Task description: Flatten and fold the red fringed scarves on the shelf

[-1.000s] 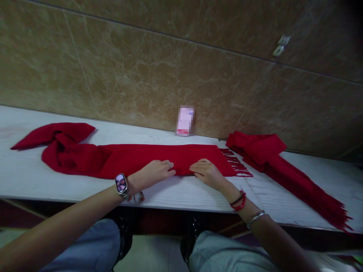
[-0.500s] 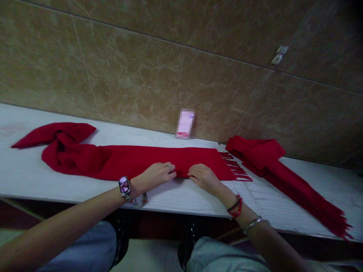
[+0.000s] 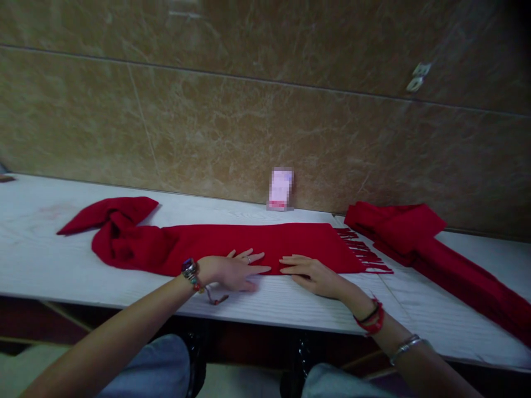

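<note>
A red scarf (image 3: 249, 236) lies lengthwise along the white bench top, its fringe at the right end and its left end twisted into a loose bunch. My left hand (image 3: 234, 270) lies on the scarf's near edge with the fingers spread and nothing held. A ring and a wrist watch show on that arm. Just to its right, my right hand (image 3: 311, 273) rests flat on the same near edge, fingers stretched out to the left. A narrow gap separates the two hands.
A second red scarf (image 3: 398, 226), folded over at its far end, slants toward the right edge. A blurred-out pink and white item (image 3: 281, 189) leans on the brown tiled wall (image 3: 215, 121) behind the white bench top (image 3: 257, 298).
The fingers of both hands, earlier bent at the scarf's near edge, have straightened out flat; the left ones have spread. The left hand has turned over slightly. The view has shifted a little left.
</note>
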Demonstrator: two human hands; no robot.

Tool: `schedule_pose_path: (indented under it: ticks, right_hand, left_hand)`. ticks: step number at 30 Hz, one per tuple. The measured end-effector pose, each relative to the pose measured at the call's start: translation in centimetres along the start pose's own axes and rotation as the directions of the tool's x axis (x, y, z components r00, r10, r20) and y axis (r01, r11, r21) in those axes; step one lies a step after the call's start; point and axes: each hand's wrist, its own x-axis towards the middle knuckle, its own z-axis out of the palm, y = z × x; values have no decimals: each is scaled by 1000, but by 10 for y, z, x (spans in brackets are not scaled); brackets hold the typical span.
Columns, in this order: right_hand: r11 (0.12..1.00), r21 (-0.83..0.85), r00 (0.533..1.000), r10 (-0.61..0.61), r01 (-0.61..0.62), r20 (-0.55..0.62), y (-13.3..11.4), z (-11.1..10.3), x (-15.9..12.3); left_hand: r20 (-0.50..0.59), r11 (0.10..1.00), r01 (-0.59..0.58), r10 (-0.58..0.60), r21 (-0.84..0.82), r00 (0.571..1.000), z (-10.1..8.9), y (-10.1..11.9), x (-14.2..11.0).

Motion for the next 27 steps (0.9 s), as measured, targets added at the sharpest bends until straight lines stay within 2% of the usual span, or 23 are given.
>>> schedule_pose_path:
  ticks: [2,5,7,9,10,12,14,16,22,25,27]
  right_hand:
    - [999,48,1000,5,-5,1,-1,-3,0]
    - [994,95,998,51,-46,-47,1,-12,7]
    - [992,55,984,124,-117,-132,4,-18,18]
    - [979,-49,965,185,-198,-187,9,-22,34]
    - [968,-110,963,205,-226,-177,12,-22,42]
    - [948,-210,971,228,-238,-75,18,-18,54]
    - [940,-261,970,239,-219,49,22,-11,60]
    - [939,-279,963,240,-199,121,25,-5,60]
    - [952,-260,960,214,-163,182,25,-5,51]
    - [954,-241,962,221,-179,159,26,-5,50]
    - [954,-229,967,224,-191,125,26,-3,51]
  left_hand:
    - [-7,1000,11,-11,-26,1000,-2,-1,2]
    - [-147,999,44,-47,-27,988,0,-6,12]
    - [-238,996,89,-90,-15,967,2,-9,22]
    - [-271,987,160,-158,-15,950,4,-10,32]
    - [-262,979,202,-202,-27,944,5,-10,36]
    - [-217,962,269,-274,-53,937,5,-10,42]
    - [-176,955,287,-296,-72,939,4,-9,43]
    - [-162,954,288,-299,-86,941,2,-10,41]
    - [-97,909,406,-414,-96,905,-3,-19,32]
    - [-70,893,439,-446,-94,892,-8,-22,34]
    - [-114,893,442,-450,-85,886,-12,-21,40]
